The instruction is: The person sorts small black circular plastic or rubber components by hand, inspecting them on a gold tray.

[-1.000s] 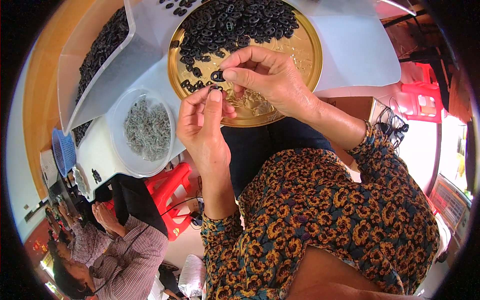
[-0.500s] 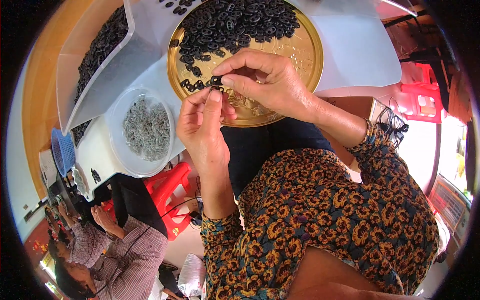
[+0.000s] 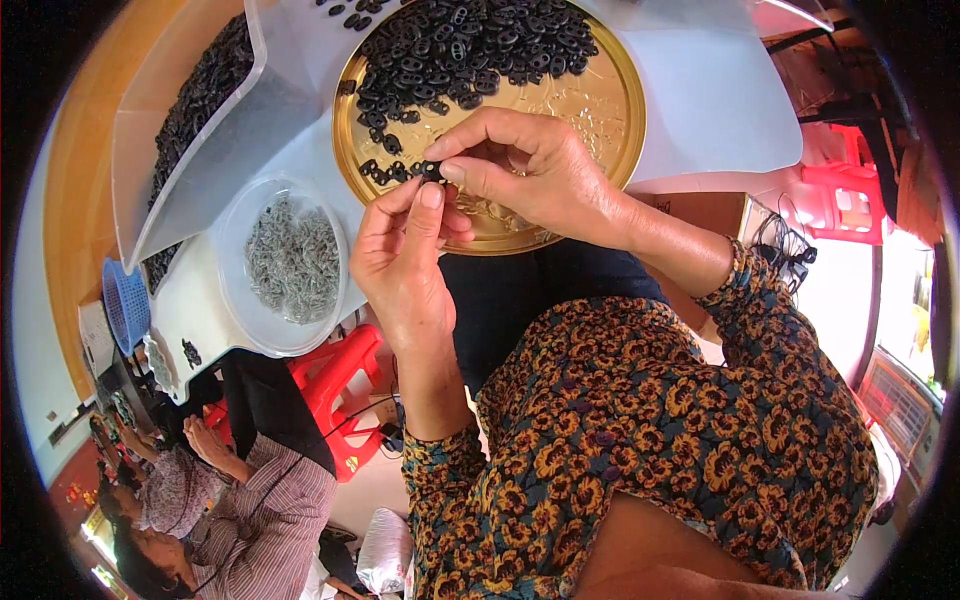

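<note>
My left hand and my right hand meet fingertip to fingertip over the near edge of a round gold tray. Between the tips they pinch one small black plastic piece. A heap of the same black pieces fills the far half of the tray. Just left of my left hand stands a round clear bowl holding small grey metal parts.
A clear plastic bin with more black pieces leans at the left on the white table. A blue basket sits at the far left. Red stools stand below. Another person in a striped shirt sits lower left.
My right fingers have closed in on the black piece at my left fingertips; both hands stay in nearly the same place over the tray's edge.
</note>
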Action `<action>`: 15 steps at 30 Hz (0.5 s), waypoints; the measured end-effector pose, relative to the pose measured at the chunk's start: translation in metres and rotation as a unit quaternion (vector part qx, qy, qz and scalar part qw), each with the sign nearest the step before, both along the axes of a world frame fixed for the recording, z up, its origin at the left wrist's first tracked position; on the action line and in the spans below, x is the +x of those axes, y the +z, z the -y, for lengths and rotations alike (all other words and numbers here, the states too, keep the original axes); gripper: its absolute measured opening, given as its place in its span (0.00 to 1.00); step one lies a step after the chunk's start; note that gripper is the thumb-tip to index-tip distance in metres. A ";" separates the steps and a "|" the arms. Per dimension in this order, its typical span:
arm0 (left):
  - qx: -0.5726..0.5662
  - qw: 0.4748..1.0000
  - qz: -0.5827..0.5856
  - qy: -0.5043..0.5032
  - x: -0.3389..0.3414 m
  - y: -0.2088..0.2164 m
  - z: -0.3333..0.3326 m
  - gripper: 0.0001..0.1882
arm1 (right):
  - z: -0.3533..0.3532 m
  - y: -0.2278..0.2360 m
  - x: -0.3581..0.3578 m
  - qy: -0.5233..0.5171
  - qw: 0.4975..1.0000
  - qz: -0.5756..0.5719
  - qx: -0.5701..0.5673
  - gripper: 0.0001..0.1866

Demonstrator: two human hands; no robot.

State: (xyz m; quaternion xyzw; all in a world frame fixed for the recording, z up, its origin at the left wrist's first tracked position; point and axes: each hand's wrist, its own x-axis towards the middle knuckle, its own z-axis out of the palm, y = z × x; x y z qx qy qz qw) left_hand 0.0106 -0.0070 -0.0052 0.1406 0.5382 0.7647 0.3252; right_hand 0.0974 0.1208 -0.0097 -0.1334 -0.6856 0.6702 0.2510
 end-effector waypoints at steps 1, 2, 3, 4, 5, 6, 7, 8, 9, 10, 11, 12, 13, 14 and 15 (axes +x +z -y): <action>-0.005 1.000 -0.010 0.000 0.000 0.001 0.000 0.08 | 0.000 0.001 0.000 0.000 1.000 0.000 0.000 0.09; -0.010 1.000 -0.021 -0.001 0.000 0.001 0.001 0.09 | 0.000 0.002 0.000 0.013 0.999 -0.002 -0.047 0.09; -0.010 1.000 -0.020 -0.003 0.000 0.002 0.001 0.09 | 0.000 0.003 0.001 0.024 0.995 -0.005 -0.094 0.10; -0.006 1.000 -0.023 -0.009 0.000 0.003 0.002 0.10 | -0.001 0.005 0.001 0.022 0.995 -0.005 -0.094 0.10; -0.003 1.000 -0.026 -0.016 0.001 0.004 0.004 0.11 | -0.003 0.008 0.002 0.036 0.992 0.008 -0.117 0.10; -0.003 0.999 -0.025 -0.019 0.001 0.007 0.004 0.11 | -0.004 0.010 0.003 0.049 0.989 0.020 -0.140 0.10; -0.004 0.999 -0.025 -0.020 0.002 0.009 0.005 0.12 | -0.005 0.009 0.003 0.046 0.989 0.020 -0.140 0.10; -0.005 0.999 -0.026 -0.021 0.002 0.010 0.005 0.13 | -0.006 0.007 0.003 0.059 0.982 0.023 -0.179 0.10; -0.006 0.999 -0.026 -0.022 0.002 0.009 0.007 0.13 | -0.006 0.005 0.003 0.075 0.973 0.026 -0.217 0.10; -0.002 0.999 -0.045 -0.017 0.001 0.005 0.009 0.13 | -0.005 0.004 0.002 0.073 0.973 0.026 -0.218 0.10; 0.002 0.998 -0.065 -0.011 0.001 0.002 0.010 0.13 | -0.004 0.003 0.002 0.075 0.968 0.019 -0.239 0.10; 0.002 0.998 -0.065 -0.012 0.001 0.002 0.011 0.13 | -0.003 0.003 0.001 0.077 0.963 0.014 -0.258 0.10; 0.002 0.998 -0.055 -0.007 0.002 0.002 0.011 0.12 | -0.003 0.004 0.001 0.076 0.963 0.014 -0.259 0.10; 0.002 0.999 -0.044 -0.001 0.003 0.002 0.010 0.11 | -0.002 0.006 0.000 0.073 0.964 0.017 -0.256 0.10; 0.002 0.999 -0.044 -0.002 0.004 0.002 0.009 0.11 | -0.001 0.006 0.001 0.070 0.965 0.021 -0.252 0.10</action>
